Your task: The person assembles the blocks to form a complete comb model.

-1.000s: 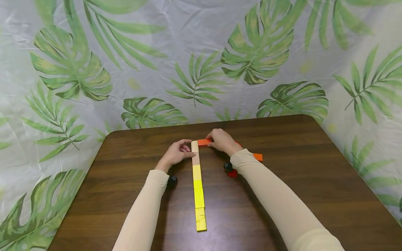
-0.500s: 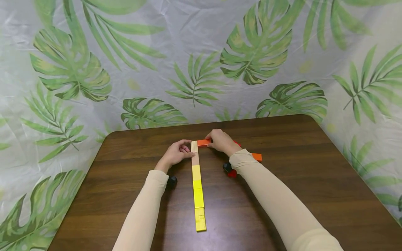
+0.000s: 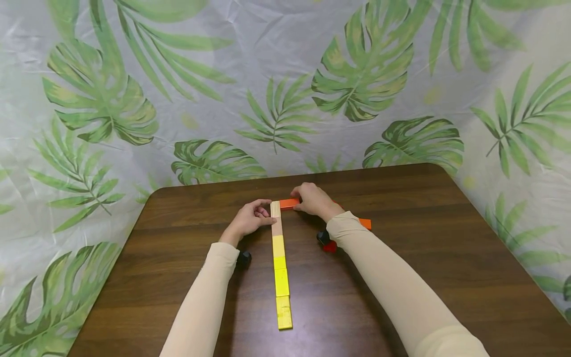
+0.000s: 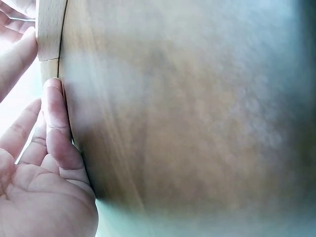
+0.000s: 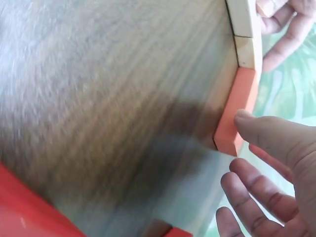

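A straight row of flat wooden blocks runs along the table, with yellow blocks (image 3: 282,282) at the near end and plain wood blocks (image 3: 276,213) at the far end. My left hand (image 3: 249,217) touches the left side of the plain blocks with thumb and index finger; its other fingers are partly bent. At the row's far right side, an orange block (image 3: 287,204) lies crosswise and meets the last plain block. My right hand (image 3: 314,201) pinches that orange block between thumb (image 5: 256,129) and index finger.
Another orange block (image 3: 366,224) and a red block (image 3: 330,246) lie by the right forearm, partly hidden. Wrist cameras (image 3: 323,238) sit under both wrists. The dark wooden table (image 3: 428,238) ends at a leaf-print curtain (image 3: 285,89).
Both hands keep almost the same place on the blocks. The whole head view shifts very slightly.
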`<action>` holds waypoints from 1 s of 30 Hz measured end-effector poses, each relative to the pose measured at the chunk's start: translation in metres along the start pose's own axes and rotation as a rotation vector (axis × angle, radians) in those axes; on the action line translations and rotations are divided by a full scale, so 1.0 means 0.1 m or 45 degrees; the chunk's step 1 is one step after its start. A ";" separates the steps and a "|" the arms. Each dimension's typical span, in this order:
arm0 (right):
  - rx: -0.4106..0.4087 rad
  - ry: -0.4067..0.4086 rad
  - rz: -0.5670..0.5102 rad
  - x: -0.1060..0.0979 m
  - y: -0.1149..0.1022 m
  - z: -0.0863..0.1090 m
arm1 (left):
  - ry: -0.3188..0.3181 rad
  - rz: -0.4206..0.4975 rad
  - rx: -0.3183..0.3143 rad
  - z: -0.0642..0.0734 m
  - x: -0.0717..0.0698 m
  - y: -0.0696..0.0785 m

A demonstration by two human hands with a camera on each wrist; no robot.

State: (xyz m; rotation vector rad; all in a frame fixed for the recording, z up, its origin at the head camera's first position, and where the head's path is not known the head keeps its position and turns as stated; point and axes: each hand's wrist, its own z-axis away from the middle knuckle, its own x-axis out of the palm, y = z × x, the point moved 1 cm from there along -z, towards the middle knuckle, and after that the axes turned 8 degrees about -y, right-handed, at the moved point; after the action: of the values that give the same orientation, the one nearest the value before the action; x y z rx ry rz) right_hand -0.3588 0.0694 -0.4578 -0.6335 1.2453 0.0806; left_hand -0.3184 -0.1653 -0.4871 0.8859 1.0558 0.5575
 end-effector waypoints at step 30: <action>0.165 -0.038 -0.250 -0.34 0.65 0.45 | 0.019 0.001 0.015 0.02 0.01 0.00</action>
State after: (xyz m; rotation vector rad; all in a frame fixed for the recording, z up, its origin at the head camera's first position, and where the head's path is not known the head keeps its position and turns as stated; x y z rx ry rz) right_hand -0.3575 0.1545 -0.4459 -0.6363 1.1445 -0.1523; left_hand -0.3163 -0.1650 -0.4871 0.8935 1.0732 0.5603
